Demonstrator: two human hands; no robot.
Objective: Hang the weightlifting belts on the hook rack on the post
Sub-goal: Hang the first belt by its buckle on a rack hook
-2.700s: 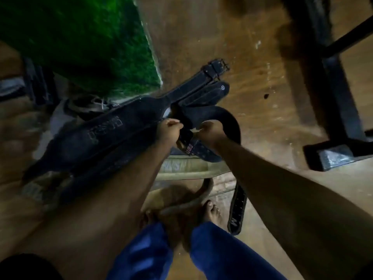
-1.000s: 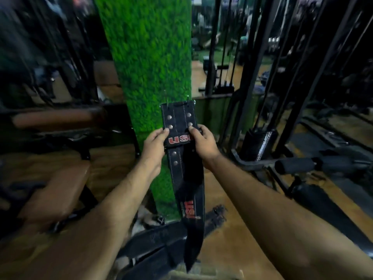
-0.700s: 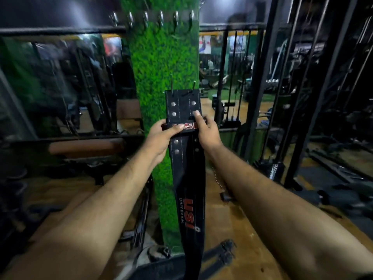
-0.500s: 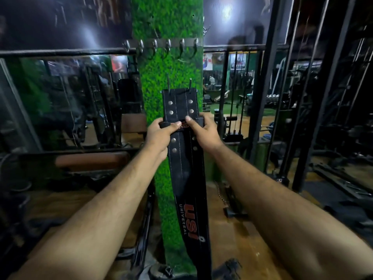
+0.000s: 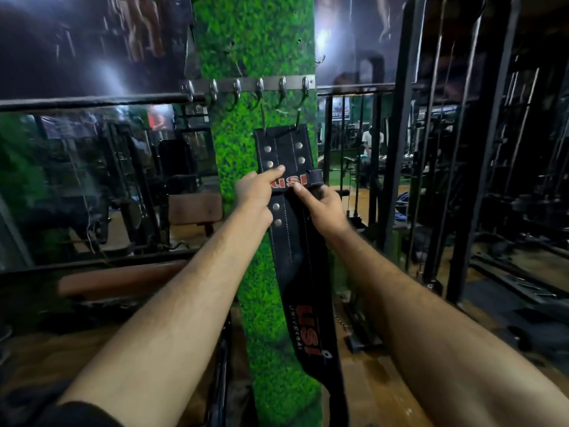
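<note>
Here both hands hold one black belt [image 5: 291,241] upright in front of the green post [image 5: 255,41], just below the hook rack [image 5: 252,84]. The left hand [image 5: 257,192] grips the belt's left edge, its thumb pressed across the front beside the red lettering on the keeper loop [image 5: 295,181]. The right hand [image 5: 326,208] pinches the right edge at about the same height, with its thumb laid on the front just under that loop and the other fingers hidden behind the leather.

The belt's top end, studded with four silver rivets, stands above the hands, and two thin buckle prongs [image 5: 263,121] stick up from it towards the hooks (whether either prong touches a hook cannot be told). The hooks of the rack, a row of small metal ones on a flat bar, hang bare.

Below the hands the belt widens and hangs straight down along the post, showing a second red logo [image 5: 309,329] lower on its face, and its tail runs out of view at the bottom edge. Dark gym frames [image 5: 400,149] stand to the right, over a wooden floor [image 5: 369,389].
</note>
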